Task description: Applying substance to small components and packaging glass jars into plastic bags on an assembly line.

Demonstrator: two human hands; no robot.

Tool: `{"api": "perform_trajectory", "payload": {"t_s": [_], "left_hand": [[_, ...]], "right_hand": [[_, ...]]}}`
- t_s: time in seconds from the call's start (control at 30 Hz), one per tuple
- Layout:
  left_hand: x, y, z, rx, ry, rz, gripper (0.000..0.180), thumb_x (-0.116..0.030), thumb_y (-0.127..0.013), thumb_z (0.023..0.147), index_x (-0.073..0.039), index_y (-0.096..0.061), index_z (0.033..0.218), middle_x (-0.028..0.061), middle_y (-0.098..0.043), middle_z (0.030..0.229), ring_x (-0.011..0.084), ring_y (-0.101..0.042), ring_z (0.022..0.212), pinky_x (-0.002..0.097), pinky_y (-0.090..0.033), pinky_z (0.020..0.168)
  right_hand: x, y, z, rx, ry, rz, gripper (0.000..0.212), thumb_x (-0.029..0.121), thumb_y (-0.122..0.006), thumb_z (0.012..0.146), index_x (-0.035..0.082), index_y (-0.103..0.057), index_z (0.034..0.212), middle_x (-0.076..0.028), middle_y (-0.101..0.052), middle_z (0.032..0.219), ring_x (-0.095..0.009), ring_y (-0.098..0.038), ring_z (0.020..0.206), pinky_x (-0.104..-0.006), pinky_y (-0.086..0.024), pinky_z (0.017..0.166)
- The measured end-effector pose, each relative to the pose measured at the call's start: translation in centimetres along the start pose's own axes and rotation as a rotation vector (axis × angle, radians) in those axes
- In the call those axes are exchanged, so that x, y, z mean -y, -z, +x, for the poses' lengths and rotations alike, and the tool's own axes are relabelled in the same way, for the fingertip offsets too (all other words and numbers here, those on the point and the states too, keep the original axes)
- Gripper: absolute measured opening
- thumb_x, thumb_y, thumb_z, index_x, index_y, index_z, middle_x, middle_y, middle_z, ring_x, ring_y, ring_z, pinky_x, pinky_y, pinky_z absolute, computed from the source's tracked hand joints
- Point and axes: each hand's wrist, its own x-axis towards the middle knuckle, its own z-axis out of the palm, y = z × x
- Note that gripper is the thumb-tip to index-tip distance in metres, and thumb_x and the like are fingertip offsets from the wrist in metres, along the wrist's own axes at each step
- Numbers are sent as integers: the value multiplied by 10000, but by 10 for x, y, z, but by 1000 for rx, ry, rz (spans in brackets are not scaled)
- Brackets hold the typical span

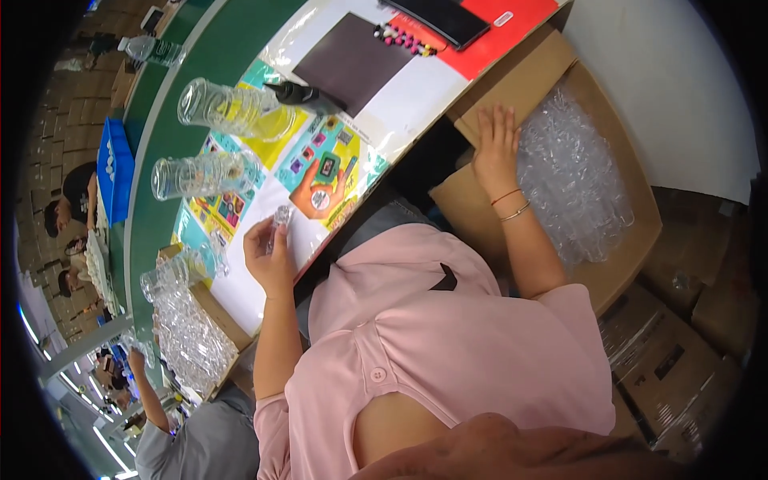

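Observation:
My left hand is at the table's near edge, its thumb and fingers pinched round a small clear plastic piece. My right hand lies with fingers stretched out on the flap of an open cardboard box to my right. That box holds a heap of clear plastic pieces, close beside the right hand and wrist. On the table past my left hand lie two clear, ribbed plastic containers, a nearer one and a farther one.
A black bottle, bead strings and a black flat-screened device lie on the table. Leftward, a carton of clear plastic parts stands near a person in grey. A blue tray sits beyond the green surface.

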Motion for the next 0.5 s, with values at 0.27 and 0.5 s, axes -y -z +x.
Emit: {"api": "perform_trajectory", "payload": {"t_s": [0.27,0.5], "left_hand": [[11,7,3,-120,97,-126,178,-82,-608,825,-2,-526,961,43,-572,863,101,-540,757,216,-444,686],[5,1,5,-165,134,-73,157,-121,-590,845,-4,-537,936,42,-572,838,101,-529,747,215,-428,691]], "right_hand": [[-12,19,-10,93,-22,78,599,-84,-466,697,59,-391,1273,-184,-287,1363,-419,-200,1277,-471,-227,1036],[-14,8,-9,58,14,165,652,-114,-484,638,53,-405,1264,-200,-283,1356,-453,-194,1264,-471,-225,1037]]}}
